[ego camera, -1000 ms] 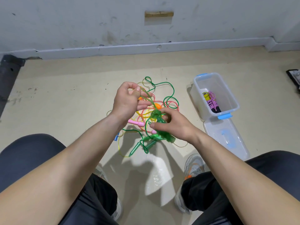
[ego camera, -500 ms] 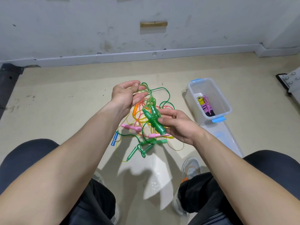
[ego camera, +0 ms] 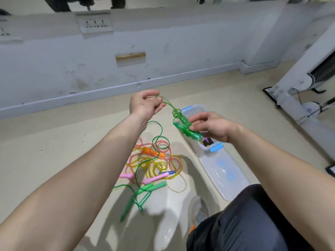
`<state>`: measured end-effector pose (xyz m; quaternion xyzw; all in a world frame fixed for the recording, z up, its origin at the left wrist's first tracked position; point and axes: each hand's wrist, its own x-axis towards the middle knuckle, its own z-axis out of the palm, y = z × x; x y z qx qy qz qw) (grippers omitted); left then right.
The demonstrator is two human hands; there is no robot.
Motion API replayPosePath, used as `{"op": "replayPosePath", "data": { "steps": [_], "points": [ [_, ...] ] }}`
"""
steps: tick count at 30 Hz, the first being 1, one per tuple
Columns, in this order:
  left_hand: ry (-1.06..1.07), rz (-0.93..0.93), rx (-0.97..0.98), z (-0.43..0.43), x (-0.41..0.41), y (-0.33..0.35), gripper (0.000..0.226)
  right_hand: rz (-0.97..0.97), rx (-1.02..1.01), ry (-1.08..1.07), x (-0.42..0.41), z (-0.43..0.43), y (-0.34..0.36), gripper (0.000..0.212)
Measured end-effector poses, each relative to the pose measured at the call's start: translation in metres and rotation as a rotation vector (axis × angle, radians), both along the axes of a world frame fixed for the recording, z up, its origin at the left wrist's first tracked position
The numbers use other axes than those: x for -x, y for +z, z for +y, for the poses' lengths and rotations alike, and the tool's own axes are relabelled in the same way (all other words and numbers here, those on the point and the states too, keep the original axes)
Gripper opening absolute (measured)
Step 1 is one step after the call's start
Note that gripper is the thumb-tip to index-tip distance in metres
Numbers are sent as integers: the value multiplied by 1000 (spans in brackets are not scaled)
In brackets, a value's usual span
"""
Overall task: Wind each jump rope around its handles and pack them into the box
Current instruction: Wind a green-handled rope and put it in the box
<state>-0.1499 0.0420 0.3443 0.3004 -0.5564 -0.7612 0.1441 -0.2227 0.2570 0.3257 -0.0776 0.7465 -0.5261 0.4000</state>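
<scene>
Head camera, centre frame: the left hand [ego camera: 145, 104] pinches a strand of the translucent green plastic jump rope [ego camera: 187, 130] whose paired handles the right hand [ego camera: 212, 127] grips, hiding most of the clear blue-latched plastic box [ego camera: 196, 106] behind it, its contents barely legible, above tangled coloured ropes [ego camera: 157, 165] on the floor.

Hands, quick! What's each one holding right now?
Left hand: closed, pinching the green cord.
Right hand: closed, gripping the green handles with cord wound on them.
</scene>
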Motion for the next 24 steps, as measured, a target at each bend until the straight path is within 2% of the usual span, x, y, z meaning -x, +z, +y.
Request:
{"op": "replayPosePath", "data": {
  "steps": [6, 10, 14, 19, 24],
  "points": [
    [-117, -72, 197, 41, 85, -56, 26, 69, -103, -87, 75, 43, -39, 23],
    [-283, -81, 616, 65, 136, -111, 35, 132, -180, -195, 118, 62, -94, 22],
    [-407, -142, 885, 79, 181, -165, 24, 214, -270, -227, 151, 71, -160, 24],
    [-542, -275, 1042, 83, 218, -227, 26, 303, -426, -113, 177, 57, -233, 22],
    [-726, -327, 1322, 80, 235, -272, 35, 381, -695, 172, 185, 45, -278, 19]
  ]
}}
